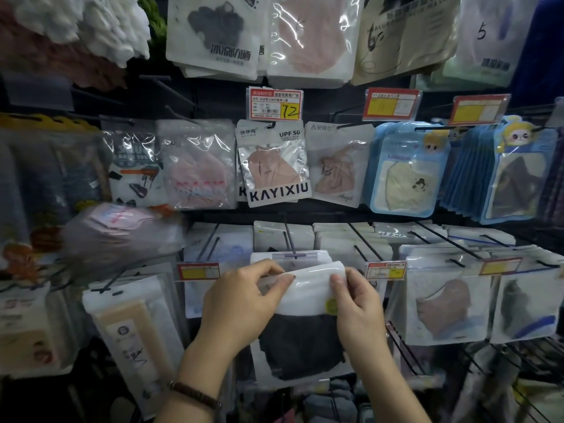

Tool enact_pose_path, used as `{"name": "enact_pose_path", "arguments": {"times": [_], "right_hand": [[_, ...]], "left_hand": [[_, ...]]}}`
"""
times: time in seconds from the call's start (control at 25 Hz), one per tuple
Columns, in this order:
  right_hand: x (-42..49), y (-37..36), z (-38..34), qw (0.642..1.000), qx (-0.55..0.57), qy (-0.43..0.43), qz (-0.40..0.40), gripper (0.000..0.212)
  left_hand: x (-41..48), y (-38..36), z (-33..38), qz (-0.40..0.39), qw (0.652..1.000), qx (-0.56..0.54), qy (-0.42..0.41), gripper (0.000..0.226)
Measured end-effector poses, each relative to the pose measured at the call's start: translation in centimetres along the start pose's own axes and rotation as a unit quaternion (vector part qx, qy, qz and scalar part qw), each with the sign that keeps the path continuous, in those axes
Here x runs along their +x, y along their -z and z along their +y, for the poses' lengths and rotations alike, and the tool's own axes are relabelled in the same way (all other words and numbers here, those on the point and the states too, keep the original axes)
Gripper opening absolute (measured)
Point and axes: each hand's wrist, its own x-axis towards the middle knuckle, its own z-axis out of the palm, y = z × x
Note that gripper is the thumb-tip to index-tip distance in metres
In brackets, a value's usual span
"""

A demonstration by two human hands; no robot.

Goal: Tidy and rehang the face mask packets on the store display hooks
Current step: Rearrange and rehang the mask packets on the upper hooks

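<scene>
Head view: dark store rack (332, 99), packets on wire hooks. Left hand (244, 296) and right hand (355, 306) each hold a pinch grip on the black-mask packet (308, 288), just below the centre hook (290, 239). Judgement: align hole with hook tip, push straight. Legible: KAYIXIU packet (274, 166), "UPF 50"; tag (274, 103) "12".
</scene>
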Motion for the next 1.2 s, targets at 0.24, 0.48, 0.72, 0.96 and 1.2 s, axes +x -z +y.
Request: {"name": "enact_pose_path", "arguments": {"times": [0.24,0.48,0.72,0.96,1.2], "right_hand": [[0.0,-1.1,3.0,0.998,0.033,-0.050,0.009,0.028],[2.0,-2.3,4.1,0.996,0.016,-0.073,0.041,0.028],[3.2,-2.1,4.3,0.998,0.009,-0.036,0.055,0.028],[3.8,-2.5,4.5,0.997,-0.006,-0.058,0.058,0.030],[4.8,-3.0,5.1,0.992,-0.052,-0.092,0.063,0.035]], "left_hand": [[-1.5,-4.1,-4.0,0.047,0.932,-0.315,0.175,0.004],[0.7,-5.6,-4.0,0.060,0.891,-0.396,0.213,0.009],[2.6,-6.0,-4.5,0.058,0.914,-0.358,0.182,0.008],[3.2,-6.4,-4.8,0.068,0.915,-0.345,0.197,0.010],[3.6,-7.0,-4.4,0.087,0.921,-0.310,0.219,0.006]]}}
